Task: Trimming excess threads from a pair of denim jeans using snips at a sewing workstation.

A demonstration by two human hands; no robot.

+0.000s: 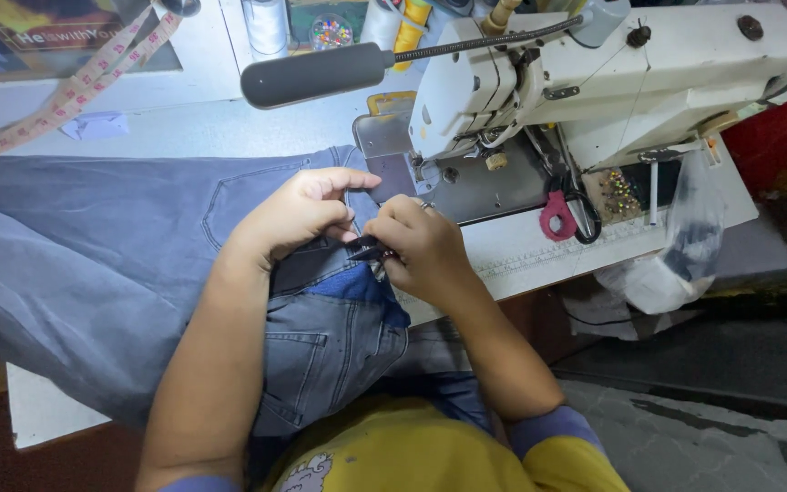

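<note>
yellow shirt point(430, 451) cut off; r hand point(421, 251) hides small black tool point(366, 248) on jeans point(138, 237).

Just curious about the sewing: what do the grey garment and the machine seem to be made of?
Garment: likely denim, a matte grey cloth with stitched seams and pockets. Sewing machine: probably painted metal, a smooth cream body with scuffs and screws.

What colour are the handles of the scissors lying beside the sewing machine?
One scissors handle is pink, the other black; shown in the head view.
</note>
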